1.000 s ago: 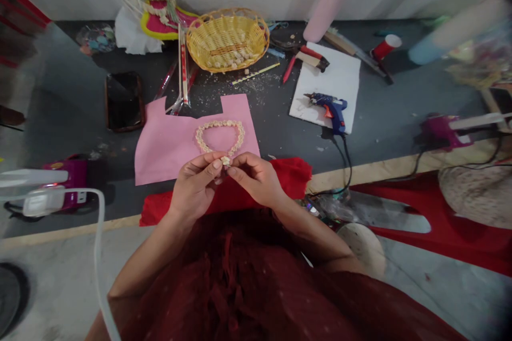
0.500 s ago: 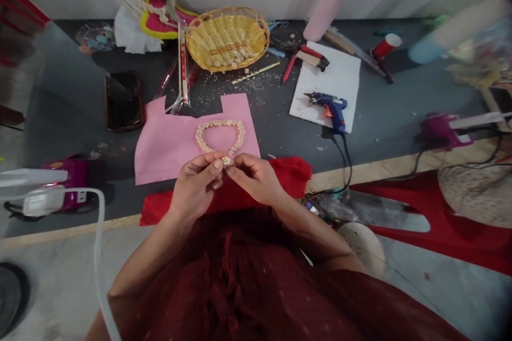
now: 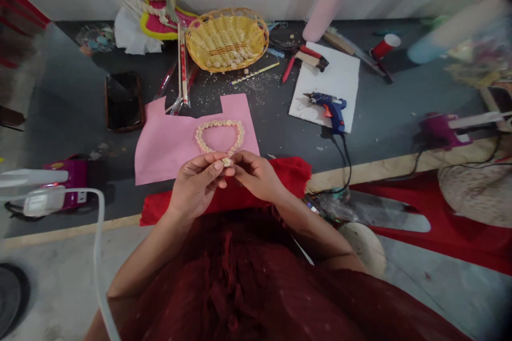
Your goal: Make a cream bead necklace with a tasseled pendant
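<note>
Between my fingertips is a small cream flower (image 3: 226,162), partly covered by the thumbs. My left hand (image 3: 199,178) pinches it from the left. From the other side, my right hand (image 3: 256,175) closes its thumb and forefinger at the flower's edge. Just beyond the fingers lies a loop of small cream flowers (image 3: 219,123), its near end hidden by my hands. The loop rests on a pink sheet (image 3: 160,149) with cut-out notches. A red cloth (image 3: 294,173) lies beneath my wrists at the table's front edge.
A yellow wicker basket (image 3: 228,37) with small cream bits stands at the back. To the right, a blue glue gun (image 3: 330,109) lies on a white board (image 3: 308,85) beside red-handled pliers (image 3: 294,61). A dark phone (image 3: 124,101) is at left. Purple lamp bases (image 3: 78,184) flank the table.
My right thumb and fingers have shifted slightly around the flower, and the left fingers show a little more beneath it. The things on the table stay where they were.
</note>
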Tool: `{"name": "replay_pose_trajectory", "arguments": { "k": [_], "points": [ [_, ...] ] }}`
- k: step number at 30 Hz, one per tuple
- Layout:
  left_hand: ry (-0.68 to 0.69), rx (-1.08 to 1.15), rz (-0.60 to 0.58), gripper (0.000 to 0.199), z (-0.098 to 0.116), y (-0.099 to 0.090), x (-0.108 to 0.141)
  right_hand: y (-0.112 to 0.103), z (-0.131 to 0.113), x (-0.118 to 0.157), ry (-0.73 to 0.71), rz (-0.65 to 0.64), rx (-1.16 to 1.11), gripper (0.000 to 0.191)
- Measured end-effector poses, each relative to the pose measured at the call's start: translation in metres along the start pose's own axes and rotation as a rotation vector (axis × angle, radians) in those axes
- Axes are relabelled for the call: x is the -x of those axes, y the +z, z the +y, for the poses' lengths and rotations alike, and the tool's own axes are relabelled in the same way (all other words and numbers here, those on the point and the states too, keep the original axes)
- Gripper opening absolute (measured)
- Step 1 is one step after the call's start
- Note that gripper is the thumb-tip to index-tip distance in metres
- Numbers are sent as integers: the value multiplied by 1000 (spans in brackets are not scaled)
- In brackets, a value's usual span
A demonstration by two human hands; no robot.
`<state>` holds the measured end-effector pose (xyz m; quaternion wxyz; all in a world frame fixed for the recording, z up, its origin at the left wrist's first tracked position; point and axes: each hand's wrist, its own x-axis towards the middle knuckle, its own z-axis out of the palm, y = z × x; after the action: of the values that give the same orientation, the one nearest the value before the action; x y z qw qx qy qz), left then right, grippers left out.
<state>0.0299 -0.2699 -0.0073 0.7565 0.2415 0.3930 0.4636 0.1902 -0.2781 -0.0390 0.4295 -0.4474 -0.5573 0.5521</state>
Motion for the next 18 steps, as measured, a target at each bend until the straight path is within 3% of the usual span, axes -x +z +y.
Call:
{"name": "replay_pose_trajectory", "arguments": {
  "k": [4,8,13,18],
  "points": [
    [-13,-17,5,26,0,-1,0,-6,0,3,-11,63,14,23],
    [-16,-33,17,27,-1,-2,0,-13,-12,7,-124,130,75,17],
    [-16,-14,9,26,-5,-2,0,-15,-25,9,-234,77,117,13],
    [-17,-14,16,26,-7,-2,-1,-15,-23,10,-210,73,108,14]
  ]
}}
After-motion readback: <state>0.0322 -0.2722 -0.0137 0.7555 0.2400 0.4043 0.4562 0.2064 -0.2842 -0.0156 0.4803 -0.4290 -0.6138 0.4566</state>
